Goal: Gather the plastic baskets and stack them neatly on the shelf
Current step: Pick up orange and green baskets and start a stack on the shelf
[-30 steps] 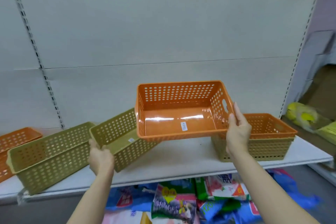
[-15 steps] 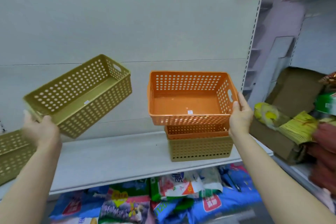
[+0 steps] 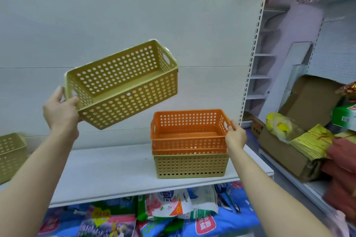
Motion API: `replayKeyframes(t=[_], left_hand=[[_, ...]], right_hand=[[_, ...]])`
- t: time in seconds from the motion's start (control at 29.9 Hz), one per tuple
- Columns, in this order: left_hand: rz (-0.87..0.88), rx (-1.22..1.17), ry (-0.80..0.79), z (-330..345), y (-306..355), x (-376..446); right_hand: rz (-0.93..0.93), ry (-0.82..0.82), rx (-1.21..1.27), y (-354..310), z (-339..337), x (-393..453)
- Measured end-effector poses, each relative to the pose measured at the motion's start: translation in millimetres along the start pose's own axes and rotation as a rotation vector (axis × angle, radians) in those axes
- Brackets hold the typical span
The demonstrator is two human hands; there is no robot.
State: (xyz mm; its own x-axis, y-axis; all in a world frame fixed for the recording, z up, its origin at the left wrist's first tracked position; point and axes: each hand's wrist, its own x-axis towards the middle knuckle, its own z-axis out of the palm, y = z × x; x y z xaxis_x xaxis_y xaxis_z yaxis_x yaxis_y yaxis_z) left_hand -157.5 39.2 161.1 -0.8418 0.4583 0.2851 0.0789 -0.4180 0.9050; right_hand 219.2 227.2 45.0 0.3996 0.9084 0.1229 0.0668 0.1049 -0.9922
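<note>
On the right part of the white shelf (image 3: 107,175) stands a stack: an olive-green basket (image 3: 190,166) at the bottom, an orange one nested in it, and a second orange basket (image 3: 189,128) on top. My right hand (image 3: 235,136) grips the right rim of that top orange basket. My left hand (image 3: 60,110) holds another olive-green perforated basket (image 3: 123,84) by its left end, tilted in the air, up and to the left of the stack. A further green basket (image 3: 10,157) sits at the shelf's far left edge.
A perforated upright (image 3: 250,59) ends the shelf bay just right of the stack. Cardboard boxes (image 3: 300,121) and yellow packets fill the neighbouring shelf to the right. Packaged goods (image 3: 173,209) lie under the shelf. Wrapped items line the top.
The orange basket in my right hand has come down and now nests on the stack. My left hand has carried the green basket rightward, closer to the stack. The view has shifted right.
</note>
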Motion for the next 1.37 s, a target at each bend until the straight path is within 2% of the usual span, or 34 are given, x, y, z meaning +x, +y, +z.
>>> replayKeyframes(t=[0.2, 0.3, 0.37, 0.43, 0.5, 0.57, 0.6, 0.7, 0.77, 0.87, 0.97, 1.17, 1.37], left_hand=[[-0.085, 0.073, -0.086, 44, -35, -14], [-0.126, 0.112, -0.143, 65, -54, -24], [-0.151, 0.143, -0.188, 80, -67, -28], [-0.15, 0.187, -0.233, 94, -74, -31], [-0.156, 0.223, -0.273, 110, -81, -30], [-0.147, 0.259, -0.323, 127, -86, -29], [-0.14, 0.277, -0.35, 133, -87, -29], [-0.148, 0.321, -0.424, 145, -92, -34], [-0.157, 0.318, -0.474, 139, -92, -43], [-0.126, 0.236, -0.642, 119, -98, -59], [-0.072, 0.297, -0.77, 101, -110, -71], [-0.027, 0.385, -0.791, 85, -121, -75], [0.031, 0.36, -0.666, 93, -123, -75]], right_hand=[[0.013, 0.012, -0.212, 14, 3, -9], [0.041, -0.043, -0.215, 22, 2, -5], [0.027, -0.064, -0.153, 25, -1, -3], [-0.043, -0.015, -0.086, 17, -7, -4], [-0.119, 0.001, 0.105, -2, -12, -5], [-0.167, -0.071, 0.335, -24, -16, -5], [-0.196, -0.113, 0.365, -35, -17, -6], [-0.274, -0.139, 0.205, -48, -17, -8], [-0.242, -0.119, 0.179, -40, -19, -6], [-0.214, -0.145, 0.147, -20, -21, -8], [-0.204, -0.153, 0.13, -9, -22, -15], [-0.237, -0.135, 0.058, -10, -28, -18], [-0.216, -0.119, 0.04, -10, -32, -18]])
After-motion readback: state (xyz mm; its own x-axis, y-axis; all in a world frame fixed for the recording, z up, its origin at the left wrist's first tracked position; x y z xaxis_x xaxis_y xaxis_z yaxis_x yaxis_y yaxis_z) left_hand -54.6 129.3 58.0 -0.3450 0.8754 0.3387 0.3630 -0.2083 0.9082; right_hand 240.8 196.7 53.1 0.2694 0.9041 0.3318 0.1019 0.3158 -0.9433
